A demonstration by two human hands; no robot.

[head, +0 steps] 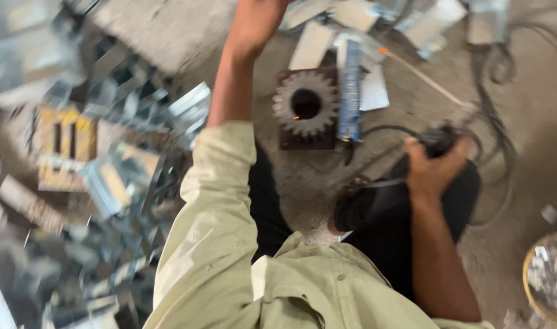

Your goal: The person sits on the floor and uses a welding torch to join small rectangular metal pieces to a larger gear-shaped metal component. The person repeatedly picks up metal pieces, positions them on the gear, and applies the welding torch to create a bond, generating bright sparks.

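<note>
My right hand (434, 170) is closed around the black body of an angle grinder (440, 141), whose dark disc end (353, 208) hangs low over my lap. Ahead on the concrete floor a toothed steel gear (306, 103) lies on a brown block. A blue-grey metal strip (350, 91) stands against the block's right side. My left arm, in a pale green sleeve, stretches forward past the gear. My left hand (257, 21) is cut off by the top edge, so what it holds is hidden.
A blurred heap of cut sheet-metal pieces (126, 176) fills the left, with a yellow-brown frame (62, 146) in it. More metal sheets (376, 18) lie at the top. Black cables (497, 79) loop at the right. A round pan of metal scraps (549, 277) sits bottom right.
</note>
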